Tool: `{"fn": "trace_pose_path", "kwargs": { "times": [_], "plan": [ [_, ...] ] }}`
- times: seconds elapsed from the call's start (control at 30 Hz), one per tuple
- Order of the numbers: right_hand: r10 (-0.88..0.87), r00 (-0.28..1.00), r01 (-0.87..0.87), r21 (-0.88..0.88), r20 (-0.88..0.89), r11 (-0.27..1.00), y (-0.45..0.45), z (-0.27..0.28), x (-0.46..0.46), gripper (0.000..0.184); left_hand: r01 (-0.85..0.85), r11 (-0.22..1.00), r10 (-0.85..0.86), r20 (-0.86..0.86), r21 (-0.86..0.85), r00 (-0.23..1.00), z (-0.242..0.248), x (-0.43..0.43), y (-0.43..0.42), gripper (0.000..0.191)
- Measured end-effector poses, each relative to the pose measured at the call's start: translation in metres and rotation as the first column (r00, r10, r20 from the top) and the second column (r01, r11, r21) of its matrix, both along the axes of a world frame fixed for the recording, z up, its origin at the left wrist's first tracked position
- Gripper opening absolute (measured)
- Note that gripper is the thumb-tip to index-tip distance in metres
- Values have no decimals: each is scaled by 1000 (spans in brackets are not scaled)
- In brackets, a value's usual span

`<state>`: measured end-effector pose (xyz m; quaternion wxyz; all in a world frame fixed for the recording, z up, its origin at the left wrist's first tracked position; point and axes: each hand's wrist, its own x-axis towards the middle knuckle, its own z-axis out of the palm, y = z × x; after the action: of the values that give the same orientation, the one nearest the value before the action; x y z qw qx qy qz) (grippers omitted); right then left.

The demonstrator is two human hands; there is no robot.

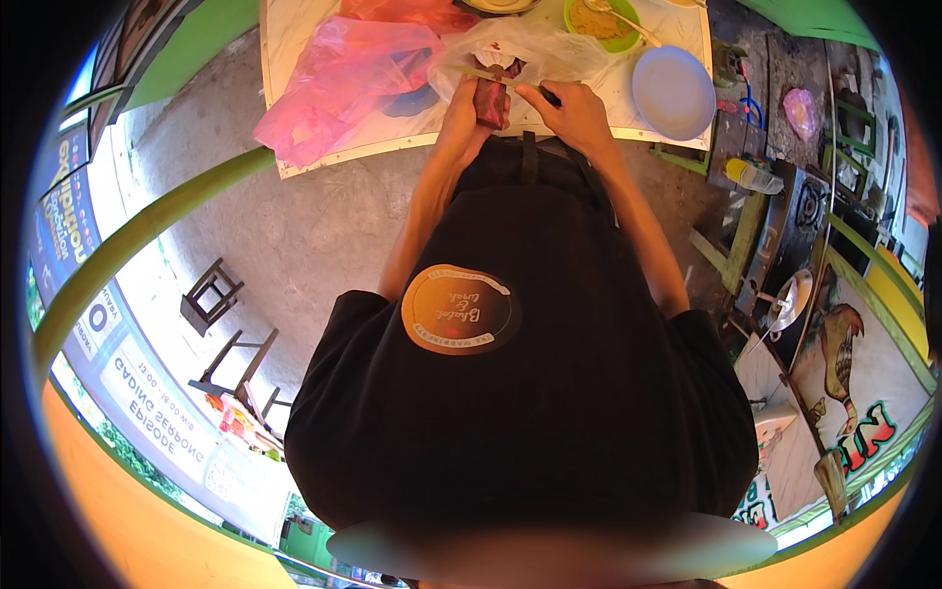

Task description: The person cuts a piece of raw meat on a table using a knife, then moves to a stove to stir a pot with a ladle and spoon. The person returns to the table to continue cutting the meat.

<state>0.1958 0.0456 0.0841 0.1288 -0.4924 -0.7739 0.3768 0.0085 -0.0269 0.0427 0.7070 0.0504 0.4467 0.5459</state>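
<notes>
My left hand (465, 118) is closed around a dark reddish-brown block (489, 104) at the table's near edge; what the block is made of I cannot tell. In my right hand (567, 114) is the dark handle of a knife (486, 73), whose pale blade lies across the block's far end. Just beyond both hands, a clear plastic bag (537, 46) lies spread on the tabletop, with a whitish item (494, 56) bearing red marks on it.
A pink plastic bag (349, 81) lies left, over something blue. To the right are a blue plate (673, 93) and a green bowl (600, 26) of yellowish paste with a spoon. A gas stove (809, 202) and a wok (791, 302) stand at the far right.
</notes>
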Motion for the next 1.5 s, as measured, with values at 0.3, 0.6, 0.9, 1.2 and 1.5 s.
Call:
{"fn": "trace_pose_path", "kwargs": {
  "times": [0.3,0.6,0.9,1.2,1.5],
  "plan": [
    [-174,984,176,-43,46,983,10,-50,49,60,-71,995,76,60,-72,995,7,-11,-9,44],
    [-41,991,25,-133,-124,991,-5,6,-3,58,89,996,-85,-108,32,991,19,-4,1,44],
    [-20,999,15,-105,-50,994,1,4,-6,58,96,991,-80,-163,95,983,23,1,2,39],
    [-189,981,196,-267,53,944,5,-55,59,70,52,998,-51,-45,23,998,14,-9,-9,46],
    [-60,981,27,-173,-187,985,-3,7,-5,65,137,986,-123,-134,100,983,23,-1,0,45]
  ]
}}
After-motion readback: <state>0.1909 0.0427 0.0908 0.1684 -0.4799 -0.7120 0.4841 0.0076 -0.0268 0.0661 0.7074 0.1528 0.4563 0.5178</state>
